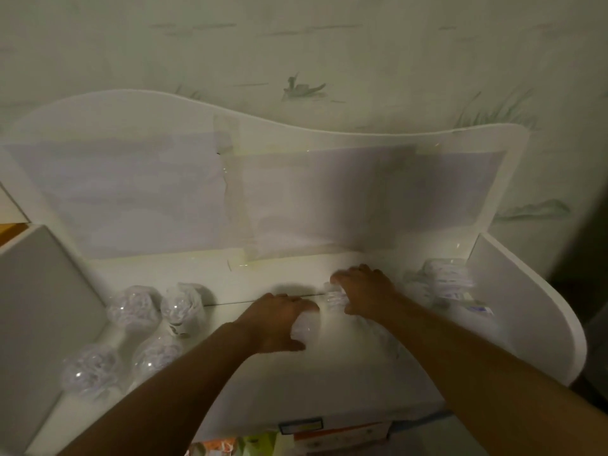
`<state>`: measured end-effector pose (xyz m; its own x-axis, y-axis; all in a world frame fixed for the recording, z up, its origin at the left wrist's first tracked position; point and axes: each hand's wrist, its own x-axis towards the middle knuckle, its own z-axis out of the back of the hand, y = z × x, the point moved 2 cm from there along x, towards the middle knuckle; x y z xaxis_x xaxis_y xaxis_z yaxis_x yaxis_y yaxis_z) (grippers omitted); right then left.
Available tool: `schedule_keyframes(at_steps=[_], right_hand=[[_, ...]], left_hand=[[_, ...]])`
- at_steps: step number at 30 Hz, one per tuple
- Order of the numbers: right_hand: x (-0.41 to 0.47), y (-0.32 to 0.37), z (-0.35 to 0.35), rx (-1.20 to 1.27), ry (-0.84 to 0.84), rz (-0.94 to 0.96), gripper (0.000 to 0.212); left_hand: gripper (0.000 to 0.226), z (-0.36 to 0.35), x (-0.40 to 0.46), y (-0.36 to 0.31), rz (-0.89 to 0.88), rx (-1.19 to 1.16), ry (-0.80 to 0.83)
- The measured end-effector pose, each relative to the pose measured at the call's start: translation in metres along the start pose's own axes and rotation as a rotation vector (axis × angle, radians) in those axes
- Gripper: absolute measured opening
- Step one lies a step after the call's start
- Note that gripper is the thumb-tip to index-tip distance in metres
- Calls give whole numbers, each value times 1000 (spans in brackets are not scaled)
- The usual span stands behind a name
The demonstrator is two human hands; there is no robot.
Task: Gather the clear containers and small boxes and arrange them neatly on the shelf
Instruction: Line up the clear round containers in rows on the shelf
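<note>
Both my hands are on the white shelf point(230, 278), near its middle seam.

Left hand point(279, 320): fingers curled over a clear container point(304, 327), thumb below it, gripping it. Container sits on the shelf top, just in front of the seam.

Right hand point(365, 287): fingers curled down around a second clear container point(335, 297), gripping it from above. That one stands right on the seam, just beside the left-hand one, nearly touching it. Motion blur here, so I can't tell the exact finger placement.

Other clear containers, all relative to the shelf:
- back-left pair: one point(133, 307) and one with a dark label point(182, 307), side by side near the left side panel point(39, 291)
- front-left pair: one point(87, 370) and one point(158, 353), in front of the first pair, same side
- right end: a blurred cluster of clear containers point(444, 281) against the right side panel point(513, 291); can't tell the count.

A small box point(480, 309) with blue print lies in front of that cluster, by the right panel.

Shelf backboard point(131, 126) has taped paper sheets point(131, 199) on it. Below the shelf's front edge: colourful packages point(296, 439), partly cut off by the frame.
</note>
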<state>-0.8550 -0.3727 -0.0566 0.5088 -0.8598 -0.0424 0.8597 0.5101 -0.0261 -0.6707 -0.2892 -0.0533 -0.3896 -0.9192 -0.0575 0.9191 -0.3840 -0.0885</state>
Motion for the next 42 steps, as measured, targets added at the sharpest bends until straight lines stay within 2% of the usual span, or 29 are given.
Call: schedule_keyframes(at_steps=[3, 6, 13, 19, 26, 29, 34, 36, 39, 42], right_hand=[[1, 0, -1, 9, -7, 4, 55], [2, 0, -1, 12, -13, 1, 55], [5, 0, 0, 73, -10, 18, 54], [7, 2, -2, 195, -11, 31, 58], [10, 8, 5, 256, 4, 26, 65], [12, 11, 5, 260, 13, 49, 63], [14, 16, 7, 272, 34, 67, 64], [15, 19, 9, 300, 57, 86, 63], [16, 28, 9, 350, 75, 99, 63], [18, 38, 8, 409, 42, 125, 77]], left_hand=[[76, 10, -5, 20, 103, -278, -135], [77, 10, -8, 42, 178, -408, -146], [68, 4, -12, 68, 238, -298, -125], [82, 1, -14, 76, 260, -335, -114], [79, 3, -12, 84, 276, -312, -104], [79, 5, -12, 85, 266, -300, -68], [94, 4, -16, 84, 185, -256, -35], [88, 3, -17, 85, 151, -221, -51], [73, 10, -19, 88, 190, -165, -85], [74, 15, -22, 93, 246, -148, -112]])
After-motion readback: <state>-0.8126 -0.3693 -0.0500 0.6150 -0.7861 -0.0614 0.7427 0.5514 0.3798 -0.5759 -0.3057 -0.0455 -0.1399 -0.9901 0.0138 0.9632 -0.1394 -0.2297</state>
